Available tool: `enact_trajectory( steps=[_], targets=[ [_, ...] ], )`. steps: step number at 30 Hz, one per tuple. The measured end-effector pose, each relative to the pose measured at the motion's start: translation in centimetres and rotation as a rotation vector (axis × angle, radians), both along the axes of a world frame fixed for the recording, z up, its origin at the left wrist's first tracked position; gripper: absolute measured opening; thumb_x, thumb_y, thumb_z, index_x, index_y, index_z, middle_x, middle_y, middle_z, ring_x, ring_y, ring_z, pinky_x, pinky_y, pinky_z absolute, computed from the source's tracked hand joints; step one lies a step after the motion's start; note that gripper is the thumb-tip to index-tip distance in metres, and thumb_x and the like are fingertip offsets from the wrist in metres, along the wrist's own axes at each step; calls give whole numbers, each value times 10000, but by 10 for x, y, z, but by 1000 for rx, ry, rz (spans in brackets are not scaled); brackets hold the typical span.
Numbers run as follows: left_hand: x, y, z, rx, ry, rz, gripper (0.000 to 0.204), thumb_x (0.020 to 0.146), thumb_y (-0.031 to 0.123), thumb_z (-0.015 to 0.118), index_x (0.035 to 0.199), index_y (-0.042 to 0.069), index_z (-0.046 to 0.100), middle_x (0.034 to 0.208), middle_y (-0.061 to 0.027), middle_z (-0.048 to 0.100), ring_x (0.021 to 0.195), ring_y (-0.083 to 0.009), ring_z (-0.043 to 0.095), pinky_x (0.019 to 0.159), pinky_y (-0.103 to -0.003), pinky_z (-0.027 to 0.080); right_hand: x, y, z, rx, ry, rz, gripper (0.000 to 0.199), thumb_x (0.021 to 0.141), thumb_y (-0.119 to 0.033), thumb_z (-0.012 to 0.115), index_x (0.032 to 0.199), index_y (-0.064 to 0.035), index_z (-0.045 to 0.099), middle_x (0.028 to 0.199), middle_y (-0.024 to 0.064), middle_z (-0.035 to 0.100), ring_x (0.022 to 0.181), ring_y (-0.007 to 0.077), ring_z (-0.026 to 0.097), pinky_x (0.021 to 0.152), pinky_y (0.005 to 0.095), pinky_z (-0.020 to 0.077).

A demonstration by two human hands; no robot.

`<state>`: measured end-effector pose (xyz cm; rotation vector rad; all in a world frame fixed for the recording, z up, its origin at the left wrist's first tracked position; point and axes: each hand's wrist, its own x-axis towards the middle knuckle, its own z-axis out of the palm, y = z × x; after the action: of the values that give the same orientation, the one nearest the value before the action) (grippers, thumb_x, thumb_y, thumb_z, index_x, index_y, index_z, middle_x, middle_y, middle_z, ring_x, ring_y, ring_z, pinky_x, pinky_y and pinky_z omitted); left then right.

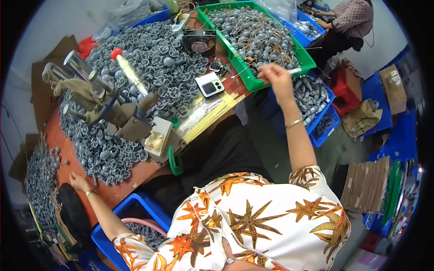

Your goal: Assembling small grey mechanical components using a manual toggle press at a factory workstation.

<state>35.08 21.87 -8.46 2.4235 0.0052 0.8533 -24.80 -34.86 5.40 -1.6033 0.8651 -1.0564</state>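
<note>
While the right hand hangs over the near rim of a green crate, the left hand is at the left part of the red counter, near a dark oval object. The right fingers are bent and drawn close together; whether a piece sits between them, I cannot tell. The left fingers look half curled, and I cannot tell whether they hold anything either. Round grey pieces with thin wires fill the crate, and open grey plastic shells lie heaped on the counter around a hand press with a red-knobbed lever. This looks like a picking step, both hands well apart from the press. The next move seems to call for a light pinch on one wired piece, keeping its leads from snagging.
</note>
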Motion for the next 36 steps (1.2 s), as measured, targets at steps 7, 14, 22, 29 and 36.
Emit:
enact_trajectory(
  steps=[7,14,22,29,36],
  targets=[
    [-167,-98,84,-1084,118,-605,218,935,118,536,1092,-9,617,914,-74,643,791,-152,606,764,-280,508,6,-120,6,65,492,-253,251,856,-215,621,740,-1,684,637,44,651,506,75,558,451,226,434],
    [-323,-207,79,-628,203,-1028,254,856,-44,595,1110,-32,598,1113,-68,583,1011,-135,541,874,-251,440,44,-169,77,-353,-14,-83,176,887,-179,591,841,-21,656,755,41,650,606,88,594,533,197,465],
    [-330,-250,53,-372,268,-1040,216,767,33,695,955,-55,636,906,-142,625,839,-240,585,777,-310,446,55,-161,157,-452,-421,-53,170,915,-98,556,983,31,644,784,80,656,704,166,656,644,270,559],
    [-329,-230,65,-221,222,-1189,342,813,46,637,1146,-12,582,1175,-173,585,1194,-337,490,1001,-380,385,-6,-153,136,-243,-653,292,280,921,-72,550,1176,43,552,985,143,634,872,191,599,759,271,495],
    [-217,-83,55,-83,-86,-261,237,800,91,633,1029,28,645,1003,-160,649,938,-322,601,822,-377,467,29,33,68,-195,-292,680,251,970,-228,485,866,-20,579,620,9,423,549,91,366,495,238,273]
  ],
)
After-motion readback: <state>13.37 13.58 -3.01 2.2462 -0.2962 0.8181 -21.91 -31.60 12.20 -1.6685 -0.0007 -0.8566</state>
